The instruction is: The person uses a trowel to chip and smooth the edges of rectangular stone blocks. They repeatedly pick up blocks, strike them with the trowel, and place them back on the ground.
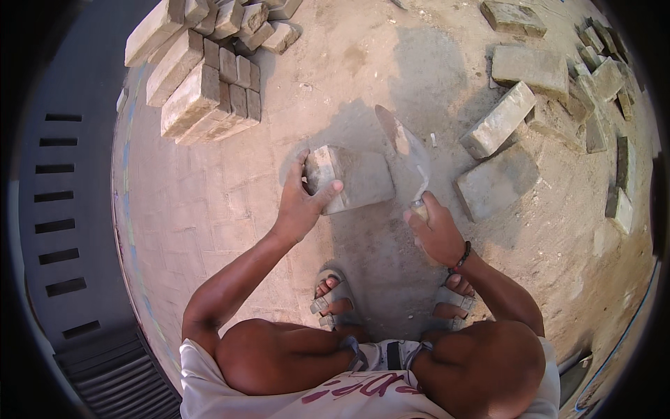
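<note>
My left hand (305, 197) grips the left end of a grey-brown brick (363, 176), thumb on the near side and fingers round the far side. The brick sits in front of my feet, over the sandy ground. In my right hand (436, 227) is a pointing trowel (412, 150), its handle wrapped by my fingers. The trowel's blade points away from me and slightly left, to the right of the brick and apart from it. Whether the brick rests fully on the ground I cannot tell.
A stack of bricks (209, 91) stands at the far left. Several loose bricks lie on the right, the closest a flat one (497, 183) with a tilted brick (499, 120) beside it. A dark slotted gate (63, 209) runs along the left. My sandalled feet (335, 300) are close below.
</note>
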The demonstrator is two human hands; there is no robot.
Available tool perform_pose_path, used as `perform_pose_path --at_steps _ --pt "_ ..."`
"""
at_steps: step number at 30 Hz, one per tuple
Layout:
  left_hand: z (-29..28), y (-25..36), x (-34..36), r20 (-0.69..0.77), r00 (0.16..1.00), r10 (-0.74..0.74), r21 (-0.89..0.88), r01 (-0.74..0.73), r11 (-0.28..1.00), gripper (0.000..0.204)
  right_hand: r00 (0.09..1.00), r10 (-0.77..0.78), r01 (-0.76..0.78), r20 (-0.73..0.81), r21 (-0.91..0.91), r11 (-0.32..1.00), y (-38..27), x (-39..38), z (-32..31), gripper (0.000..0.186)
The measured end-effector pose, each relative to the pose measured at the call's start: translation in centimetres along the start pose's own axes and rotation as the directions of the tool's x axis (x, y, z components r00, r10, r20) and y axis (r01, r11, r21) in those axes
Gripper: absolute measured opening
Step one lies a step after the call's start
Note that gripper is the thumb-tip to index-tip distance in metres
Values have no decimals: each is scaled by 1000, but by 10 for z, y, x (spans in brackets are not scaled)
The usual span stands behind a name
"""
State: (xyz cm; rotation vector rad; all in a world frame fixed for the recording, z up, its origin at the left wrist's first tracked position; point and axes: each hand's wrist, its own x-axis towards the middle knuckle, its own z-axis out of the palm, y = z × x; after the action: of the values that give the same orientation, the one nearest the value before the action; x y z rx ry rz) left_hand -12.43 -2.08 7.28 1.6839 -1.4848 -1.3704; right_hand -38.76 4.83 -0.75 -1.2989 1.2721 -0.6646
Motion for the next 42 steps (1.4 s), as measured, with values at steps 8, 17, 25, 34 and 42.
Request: perform_pose_path --at_steps 8,17,25,34,42 --pt "0 -19 2 33 995 90 -58 -88 994 106 950 297 -309 101 150 939 12 20 7 37" --pt "4 -17 0 24 992 123 -66 -121 990 109 938 330 -330 108 -12 944 4 16 16 40" --pt "4 -12 -4 13 997 81 -164 -78 983 105 996 77 -77 43 -23 997 8 5 35 41" --pt "2 -13 -4 37 996 84 -155 -77 985 106 984 169 -169 51 3 986 11 -5 34 48" --pt "3 -21 1 33 990 134 -152 -128 980 106 1000 -27 27 2 -40 999 27 -7 51 40"
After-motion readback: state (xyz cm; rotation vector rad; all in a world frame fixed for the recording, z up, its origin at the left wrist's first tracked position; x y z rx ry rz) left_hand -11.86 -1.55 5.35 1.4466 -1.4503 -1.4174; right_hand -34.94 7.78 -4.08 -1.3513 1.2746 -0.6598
